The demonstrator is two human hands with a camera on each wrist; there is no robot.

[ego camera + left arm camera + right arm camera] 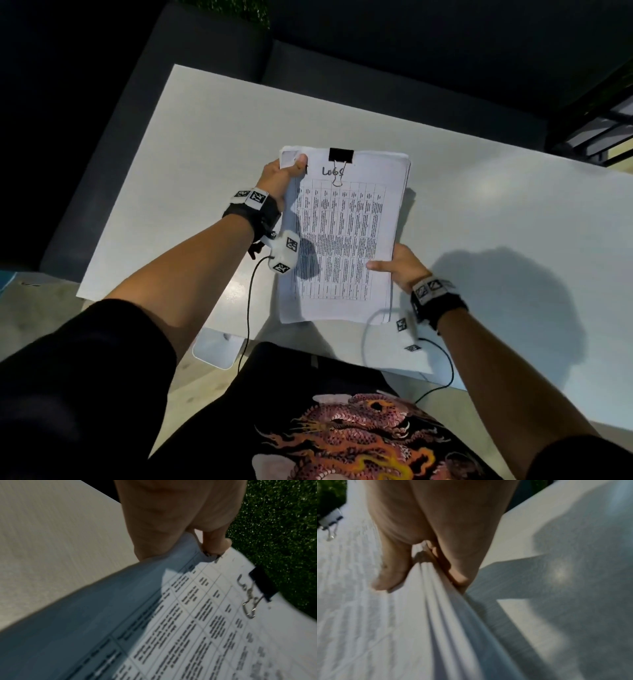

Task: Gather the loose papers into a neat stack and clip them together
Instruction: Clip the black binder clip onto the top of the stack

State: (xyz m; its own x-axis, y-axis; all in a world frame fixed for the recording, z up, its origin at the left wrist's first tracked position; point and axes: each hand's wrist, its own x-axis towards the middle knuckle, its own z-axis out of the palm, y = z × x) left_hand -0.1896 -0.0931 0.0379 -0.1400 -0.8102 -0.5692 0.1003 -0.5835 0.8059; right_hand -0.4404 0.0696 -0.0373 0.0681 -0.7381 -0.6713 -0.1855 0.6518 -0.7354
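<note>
One stack of papers (342, 236) is being held up over the white table (212, 137) by two hands, and one black binder clip (341, 155) is sitting on the middle of the stack's far edge, its wire handle folded down onto the top sheet just beside the handwritten word. The top sheet is carrying a printed grid of small text; how many sheets are lying under it cannot be counted, though several layered edges are showing in the right wrist view.

The left hand (282, 178) is gripping the stack's far left corner, thumb lying on top of the top sheet and the other fingers tucked out of sight beneath. In the left wrist view the thumb is pressing down on the paper's corner, with the clip (262, 583) just beyond it along the same edge.

The right hand (399, 265) is pinching the stack's right edge nearer the person, thumb flat across the printed grid and the remaining fingers curling under the sheets. The right wrist view is showing the same pinch from close by: thumb above, fingers below, the stack's edge (436, 601) fanning slightly between them.

The stack is hanging above the table's near edge, tilted slightly, and it is casting a shadow onto the tabletop to its right. One wrist-worn camera with a black cable is sitting on each forearm, two in all
</note>
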